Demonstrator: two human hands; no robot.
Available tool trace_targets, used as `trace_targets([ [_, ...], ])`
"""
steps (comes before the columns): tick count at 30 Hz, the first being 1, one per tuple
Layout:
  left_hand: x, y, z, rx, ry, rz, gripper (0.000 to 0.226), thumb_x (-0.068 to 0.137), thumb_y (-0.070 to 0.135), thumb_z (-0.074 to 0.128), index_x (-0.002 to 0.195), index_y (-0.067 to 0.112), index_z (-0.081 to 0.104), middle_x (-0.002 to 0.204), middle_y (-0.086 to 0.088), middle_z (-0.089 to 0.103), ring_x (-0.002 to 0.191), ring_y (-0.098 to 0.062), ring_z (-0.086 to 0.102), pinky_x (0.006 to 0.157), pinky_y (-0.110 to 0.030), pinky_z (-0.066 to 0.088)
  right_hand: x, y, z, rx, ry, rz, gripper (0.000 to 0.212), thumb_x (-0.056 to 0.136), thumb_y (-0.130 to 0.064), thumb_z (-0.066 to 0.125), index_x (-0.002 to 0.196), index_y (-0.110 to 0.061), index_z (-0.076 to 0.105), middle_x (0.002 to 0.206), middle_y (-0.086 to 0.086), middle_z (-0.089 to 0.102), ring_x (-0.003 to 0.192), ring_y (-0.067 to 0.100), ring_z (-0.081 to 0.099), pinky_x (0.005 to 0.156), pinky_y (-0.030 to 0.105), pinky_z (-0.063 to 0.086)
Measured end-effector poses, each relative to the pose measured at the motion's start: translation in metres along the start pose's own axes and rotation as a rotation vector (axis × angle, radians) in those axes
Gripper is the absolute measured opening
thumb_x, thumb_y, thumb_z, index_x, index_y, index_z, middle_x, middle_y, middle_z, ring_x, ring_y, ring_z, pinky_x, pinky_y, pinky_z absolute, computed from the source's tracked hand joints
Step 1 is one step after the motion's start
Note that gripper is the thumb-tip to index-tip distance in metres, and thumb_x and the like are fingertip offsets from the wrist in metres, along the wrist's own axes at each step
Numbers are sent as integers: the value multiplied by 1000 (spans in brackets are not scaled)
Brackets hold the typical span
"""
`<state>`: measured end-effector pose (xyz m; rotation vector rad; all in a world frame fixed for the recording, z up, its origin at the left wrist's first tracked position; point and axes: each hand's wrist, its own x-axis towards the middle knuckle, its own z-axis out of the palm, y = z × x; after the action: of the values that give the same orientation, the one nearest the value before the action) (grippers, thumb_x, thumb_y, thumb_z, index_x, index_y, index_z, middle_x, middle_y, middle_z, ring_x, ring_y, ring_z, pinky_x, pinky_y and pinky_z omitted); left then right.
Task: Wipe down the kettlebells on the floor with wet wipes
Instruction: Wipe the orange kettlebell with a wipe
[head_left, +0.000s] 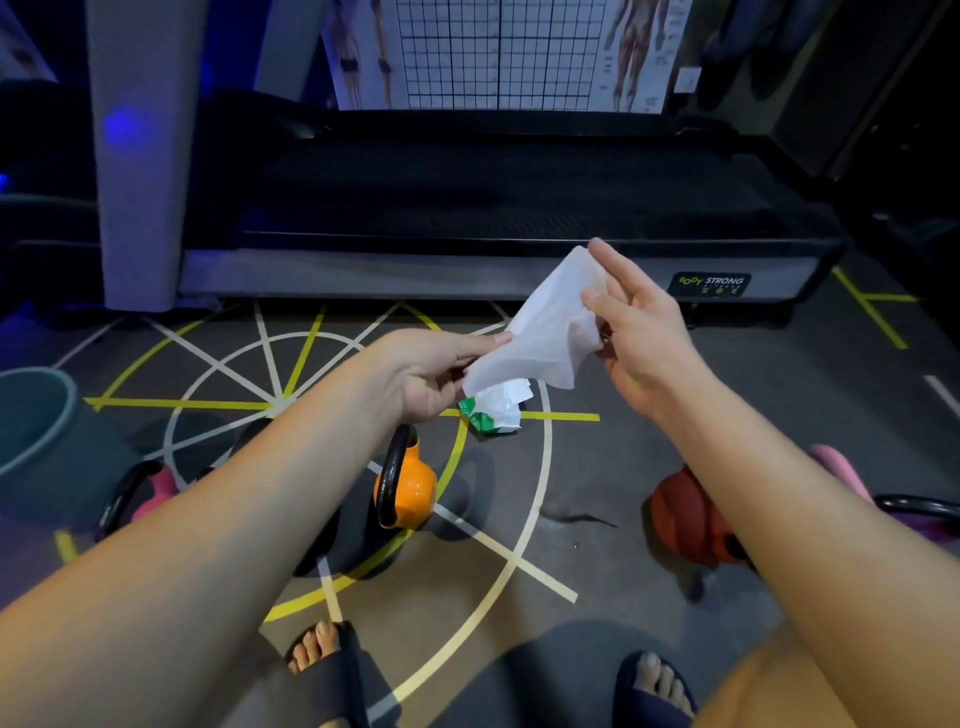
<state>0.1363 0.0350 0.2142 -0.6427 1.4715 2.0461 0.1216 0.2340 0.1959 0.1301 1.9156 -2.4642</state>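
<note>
Both my hands hold one white wet wipe (545, 332) spread in the air above the floor. My left hand (431, 371) pinches its lower left corner. My right hand (631, 322) pinches its upper right edge with thumb and forefinger, the other fingers loose. Below the wipe, a green and white wipes pack (493, 410) lies on the floor. An orange kettlebell (408, 486) with a black handle stands under my left forearm. A red kettlebell (685, 512) sits partly hidden behind my right forearm. A pink kettlebell (143, 493) is at the left.
A treadmill (498, 260) runs across the far side. A grey round bin (36, 415) stands at the left. A pink and purple weight (852, 478) lies at the right edge. My sandalled feet (332, 665) are at the bottom, on floor marked with yellow and white lines.
</note>
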Motion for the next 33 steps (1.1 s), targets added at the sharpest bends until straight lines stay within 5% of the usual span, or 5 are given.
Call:
trace_targets([
  [8,5,-8,-1,193,-118,-80,76,90,51,71,143,3,45,122,-11,63,84,-25,70,75,-41,57,-4,1,2,-8,-148,86,52,100,2,50,138,-32,62,134,-4,67,92,15,69,72,28,56],
  [14,11,-14,8,62,-54,-15,26,107,38,47,102,14,56,71,-4,67,54,-17,64,66,-29,50,0,3,2,28,-120,122,47,99,3,52,133,-27,66,127,5,70,87,17,68,71,31,57],
  [20,22,-12,7,-100,19,111,8,99,14,64,96,6,65,74,-6,68,61,-17,66,59,-34,60,3,12,5,28,122,102,48,96,7,49,129,-24,66,105,4,71,67,12,63,55,24,51],
  [25,19,-3,9,-283,148,322,28,88,0,75,114,7,67,89,-12,72,66,-18,72,61,-32,62,5,17,-1,-48,171,59,62,94,10,37,142,-25,55,132,-13,68,73,17,61,60,26,51],
  [33,8,-3,9,138,212,546,29,82,13,84,108,27,77,110,-4,75,102,-18,72,92,-37,60,-2,18,8,-105,-79,261,27,99,-22,67,125,-17,69,123,3,72,80,23,70,71,37,61],
])
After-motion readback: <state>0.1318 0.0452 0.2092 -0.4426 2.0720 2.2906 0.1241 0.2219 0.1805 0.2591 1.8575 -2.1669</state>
